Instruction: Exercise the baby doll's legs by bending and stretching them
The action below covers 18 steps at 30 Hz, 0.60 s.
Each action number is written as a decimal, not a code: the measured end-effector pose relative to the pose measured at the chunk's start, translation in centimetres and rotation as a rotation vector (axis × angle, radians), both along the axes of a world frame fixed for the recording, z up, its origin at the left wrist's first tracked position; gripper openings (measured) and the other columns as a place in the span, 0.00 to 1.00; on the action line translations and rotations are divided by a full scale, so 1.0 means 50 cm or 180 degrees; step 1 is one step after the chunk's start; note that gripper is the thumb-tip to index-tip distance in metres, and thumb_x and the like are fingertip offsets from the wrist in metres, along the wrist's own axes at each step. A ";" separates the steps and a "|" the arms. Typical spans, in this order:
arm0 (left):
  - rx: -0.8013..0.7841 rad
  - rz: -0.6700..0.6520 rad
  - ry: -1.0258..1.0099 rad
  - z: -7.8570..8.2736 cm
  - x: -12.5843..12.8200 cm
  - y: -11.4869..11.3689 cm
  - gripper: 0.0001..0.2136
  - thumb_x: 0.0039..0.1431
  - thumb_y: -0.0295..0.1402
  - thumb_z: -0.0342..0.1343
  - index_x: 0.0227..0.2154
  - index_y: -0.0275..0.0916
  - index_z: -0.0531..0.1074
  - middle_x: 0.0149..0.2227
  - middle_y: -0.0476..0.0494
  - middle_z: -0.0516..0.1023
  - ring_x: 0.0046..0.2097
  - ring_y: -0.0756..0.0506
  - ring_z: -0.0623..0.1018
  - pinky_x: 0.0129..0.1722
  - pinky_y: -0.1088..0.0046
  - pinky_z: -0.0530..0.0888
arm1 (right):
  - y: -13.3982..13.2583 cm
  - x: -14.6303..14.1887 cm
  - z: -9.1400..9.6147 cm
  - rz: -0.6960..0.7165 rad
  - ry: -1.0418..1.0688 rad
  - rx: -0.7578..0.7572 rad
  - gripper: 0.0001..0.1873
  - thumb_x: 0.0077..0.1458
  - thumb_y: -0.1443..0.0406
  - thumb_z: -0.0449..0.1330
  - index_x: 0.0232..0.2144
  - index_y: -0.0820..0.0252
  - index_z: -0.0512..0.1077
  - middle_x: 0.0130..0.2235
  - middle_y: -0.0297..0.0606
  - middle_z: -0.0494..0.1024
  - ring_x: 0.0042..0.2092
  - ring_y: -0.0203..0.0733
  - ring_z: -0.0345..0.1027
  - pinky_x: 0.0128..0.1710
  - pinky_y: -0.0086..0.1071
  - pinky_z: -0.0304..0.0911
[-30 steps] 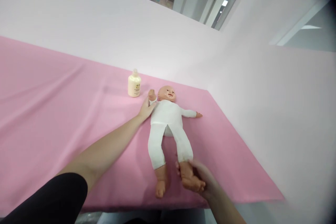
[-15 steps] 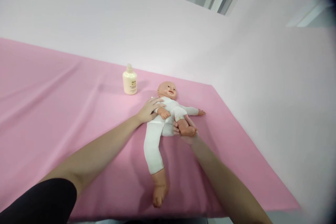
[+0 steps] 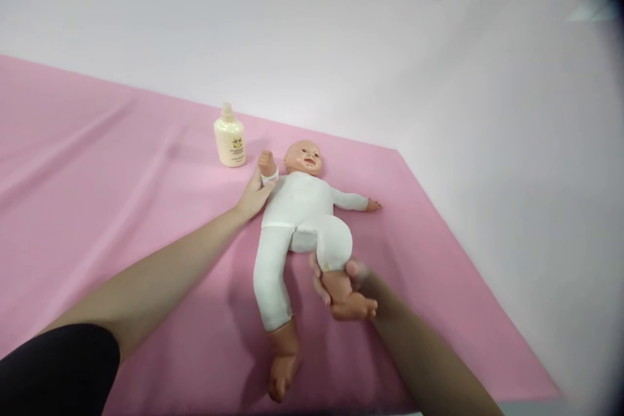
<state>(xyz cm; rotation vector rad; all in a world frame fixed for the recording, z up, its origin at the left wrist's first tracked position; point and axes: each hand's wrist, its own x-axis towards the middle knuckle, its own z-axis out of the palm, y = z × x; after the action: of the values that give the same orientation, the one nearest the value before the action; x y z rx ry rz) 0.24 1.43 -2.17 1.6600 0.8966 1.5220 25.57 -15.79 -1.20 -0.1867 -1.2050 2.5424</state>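
Note:
A baby doll (image 3: 302,208) in a white bodysuit lies on its back on a pink cloth (image 3: 97,195). My left hand (image 3: 253,194) grips the doll's raised arm near the wrist, beside its head. My right hand (image 3: 341,286) is wrapped round the doll's ankle and foot, and that leg is bent with the knee lifted. The doll's other leg lies straight toward me, and its other arm is stretched out to the right.
A cream lotion bottle (image 3: 229,142) stands upright on the cloth just left of the doll's head. White walls (image 3: 487,143) close in behind and to the right. The cloth's near edge runs along the bottom right.
The doll's arm has swung from its chest back up beside its head in my left hand. My right hand has drawn the bent leg down from the doll's belly toward me.

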 end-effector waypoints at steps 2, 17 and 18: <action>-0.0278 0.0128 -0.0407 -0.009 -0.004 0.011 0.24 0.65 0.57 0.61 0.52 0.43 0.72 0.52 0.37 0.80 0.58 0.36 0.80 0.64 0.52 0.75 | 0.010 -0.015 -0.023 0.0697 0.0144 0.0082 0.40 0.35 0.46 0.83 0.41 0.58 0.69 0.33 0.39 0.84 0.29 0.41 0.79 0.24 0.28 0.71; -0.0362 0.0280 -0.0359 -0.008 0.000 0.016 0.19 0.60 0.46 0.66 0.48 0.43 0.73 0.46 0.41 0.80 0.52 0.37 0.80 0.58 0.53 0.78 | 0.035 -0.022 -0.081 0.1361 0.0831 0.0204 0.41 0.27 0.62 0.86 0.45 0.57 0.73 0.38 0.38 0.87 0.35 0.41 0.82 0.35 0.32 0.75; -0.0189 0.0192 -0.0141 -0.005 -0.001 0.011 0.20 0.61 0.47 0.65 0.50 0.42 0.74 0.48 0.40 0.81 0.55 0.37 0.80 0.61 0.52 0.76 | 0.036 -0.020 -0.082 0.1224 0.1149 0.0209 0.41 0.28 0.57 0.85 0.44 0.56 0.72 0.36 0.36 0.86 0.32 0.39 0.80 0.33 0.31 0.73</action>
<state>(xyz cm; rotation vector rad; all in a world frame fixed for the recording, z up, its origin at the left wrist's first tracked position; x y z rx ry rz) 0.18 1.96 -2.43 1.5640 0.9666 1.5516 24.58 -14.00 -5.28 0.5471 -1.2682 2.6810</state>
